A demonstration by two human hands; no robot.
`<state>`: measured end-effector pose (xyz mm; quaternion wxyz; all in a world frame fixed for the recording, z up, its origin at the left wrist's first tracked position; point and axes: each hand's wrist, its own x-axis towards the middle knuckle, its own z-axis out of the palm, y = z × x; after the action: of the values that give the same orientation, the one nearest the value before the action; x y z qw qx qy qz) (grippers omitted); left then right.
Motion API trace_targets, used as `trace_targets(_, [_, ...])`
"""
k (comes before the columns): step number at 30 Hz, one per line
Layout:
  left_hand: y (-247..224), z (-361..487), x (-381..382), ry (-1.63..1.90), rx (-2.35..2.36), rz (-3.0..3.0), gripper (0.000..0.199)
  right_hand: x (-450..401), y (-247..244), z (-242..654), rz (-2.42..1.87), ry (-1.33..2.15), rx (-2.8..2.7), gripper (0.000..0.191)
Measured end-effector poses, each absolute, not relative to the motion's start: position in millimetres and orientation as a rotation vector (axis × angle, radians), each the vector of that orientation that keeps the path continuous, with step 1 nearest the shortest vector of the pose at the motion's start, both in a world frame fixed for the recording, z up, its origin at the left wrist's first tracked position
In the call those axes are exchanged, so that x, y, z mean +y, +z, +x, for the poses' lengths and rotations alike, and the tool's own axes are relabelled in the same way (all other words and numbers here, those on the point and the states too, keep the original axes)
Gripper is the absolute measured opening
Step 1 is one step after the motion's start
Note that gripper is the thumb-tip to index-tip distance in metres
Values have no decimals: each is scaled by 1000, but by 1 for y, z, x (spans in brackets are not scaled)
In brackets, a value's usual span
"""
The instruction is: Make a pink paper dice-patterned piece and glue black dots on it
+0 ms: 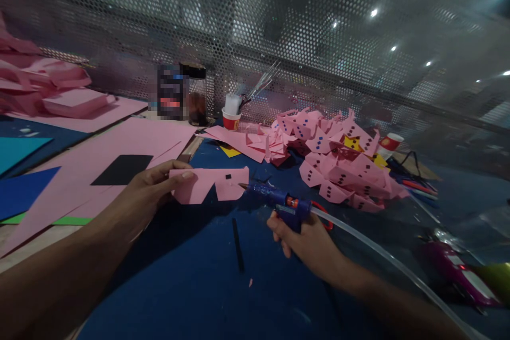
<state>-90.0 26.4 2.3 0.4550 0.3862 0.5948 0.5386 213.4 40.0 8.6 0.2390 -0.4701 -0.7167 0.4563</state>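
Observation:
Pinched at its left end, a pink paper cutout (199, 183) with a V-shaped notch is held up by my left hand (161, 183). One small black square sits on the cutout's right part. My right hand (303, 239) is wrapped round the handle of a blue glue gun (274, 196), whose tip points left and is at the cutout's right part, near the black square; whether it touches cannot be made out. A long clear glue stick (378, 249) runs out of the gun's back. Below lies a thin black strip (238, 244) on the blue table surface (191, 287).
Several pink folded papers with small dark squares (342, 164) are heaped at the back right. Paper cups (231, 118), a jar (197, 95) and a magenta tool (454, 271) stand or lie around. Pink sheets (131, 138) with a black piece (121, 170) lie left.

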Motion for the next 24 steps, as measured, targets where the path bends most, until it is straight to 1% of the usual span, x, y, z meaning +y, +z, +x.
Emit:
trace_targets(11, [2,-94,26,1382,1427,954,24,43,11,211,-1278,1298,-1930,31])
trace_targets(15, [3,-95,26,1375,1417,954,24,42,12,210,-1273,1363,-1893,31])
trace_targets(19, [6,-98,26,1469,1387,901,21,42,17,209,-1262,1381,-1904,29])
trace_targets(24, [9,-108,30,1574,1399,800,20,47,26,211,-1279,1309,-1908,30])
